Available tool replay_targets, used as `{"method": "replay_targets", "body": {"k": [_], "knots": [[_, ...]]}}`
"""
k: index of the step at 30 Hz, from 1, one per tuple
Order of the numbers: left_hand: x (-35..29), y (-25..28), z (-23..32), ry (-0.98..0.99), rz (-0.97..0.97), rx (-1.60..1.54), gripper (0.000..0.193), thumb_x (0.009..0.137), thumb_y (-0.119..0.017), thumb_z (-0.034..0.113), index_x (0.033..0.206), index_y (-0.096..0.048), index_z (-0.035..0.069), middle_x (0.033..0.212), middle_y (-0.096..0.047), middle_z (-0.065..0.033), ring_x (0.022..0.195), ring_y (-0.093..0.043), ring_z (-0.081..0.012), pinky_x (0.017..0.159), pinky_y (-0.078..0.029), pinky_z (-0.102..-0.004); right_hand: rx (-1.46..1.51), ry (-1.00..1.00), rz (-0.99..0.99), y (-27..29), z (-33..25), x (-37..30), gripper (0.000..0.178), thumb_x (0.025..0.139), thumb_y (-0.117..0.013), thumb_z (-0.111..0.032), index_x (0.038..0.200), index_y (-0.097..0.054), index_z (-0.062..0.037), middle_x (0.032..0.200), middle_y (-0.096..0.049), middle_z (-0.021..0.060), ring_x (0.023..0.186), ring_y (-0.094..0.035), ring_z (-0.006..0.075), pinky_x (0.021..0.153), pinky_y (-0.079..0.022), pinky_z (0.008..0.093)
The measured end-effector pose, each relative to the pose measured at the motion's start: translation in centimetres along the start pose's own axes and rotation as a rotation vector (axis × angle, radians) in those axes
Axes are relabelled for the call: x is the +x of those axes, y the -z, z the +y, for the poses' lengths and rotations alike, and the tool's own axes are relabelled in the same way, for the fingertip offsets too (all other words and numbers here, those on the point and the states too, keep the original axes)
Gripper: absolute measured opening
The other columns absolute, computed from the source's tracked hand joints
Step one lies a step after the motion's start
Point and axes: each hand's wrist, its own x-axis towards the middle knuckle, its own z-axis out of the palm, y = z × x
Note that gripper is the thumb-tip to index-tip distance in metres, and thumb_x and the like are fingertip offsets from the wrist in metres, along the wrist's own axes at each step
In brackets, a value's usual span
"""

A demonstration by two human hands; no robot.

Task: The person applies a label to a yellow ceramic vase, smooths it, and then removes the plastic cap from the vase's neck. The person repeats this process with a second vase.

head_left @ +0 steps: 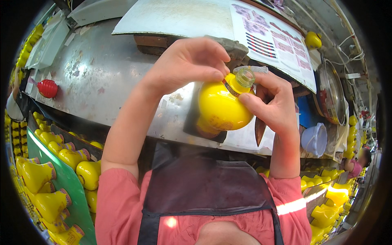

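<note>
Our left hand (192, 61) pinches the dark band (230, 88) at the bottle's neck; our right hand (275, 98) grips the yellow bottle (224, 106), thumb on the band, over the metal table (94, 77). We'd best keep the band taut and level, smoothing it gradually to avoid creases.

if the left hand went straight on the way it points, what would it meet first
Probably the clear neck of the yellow bottle, just right of the left hand, though depth is hard to judge here.
</note>
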Motion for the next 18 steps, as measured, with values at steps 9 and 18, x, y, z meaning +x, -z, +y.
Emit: {"method": "replay_targets", "body": {"k": [9, 18], "knots": [[1.3, -0.3, 0.2, -0.012, -0.04, 0.083, 0.03, 0.084, -0.081, -0.001, 0.112, -0.07, 0.004, 0.099, -0.076, -0.0046, 0.092, -0.072, -0.0113, 0.088, -0.059, -0.0275, -0.009, 0.025, -0.029, 0.0, 0.2, -0.1, 0.044, 0.085, -0.078, -0.016, 0.124, -0.071, 0.0027, 0.072, -0.059, -0.0045, 0.053, -0.048, -0.0011, 0.044, -0.038, 0.017], [1.5, -0.6, 0.1, -0.009, -0.015, 0.064, 0.027, 0.086, -0.076, -0.003, 0.113, -0.069, 0.0, 0.098, -0.075, -0.0074, 0.094, -0.072, -0.0143, 0.088, -0.059, -0.0282, -0.02, 0.015, 0.022, 0.1, 0.5, -0.3, 0.039, 0.078, -0.082, -0.021, 0.112, -0.078, -0.0027, 0.067, -0.059, 0.0009, 0.055, -0.052, 0.0035, 0.056, -0.039, 0.023]]}}
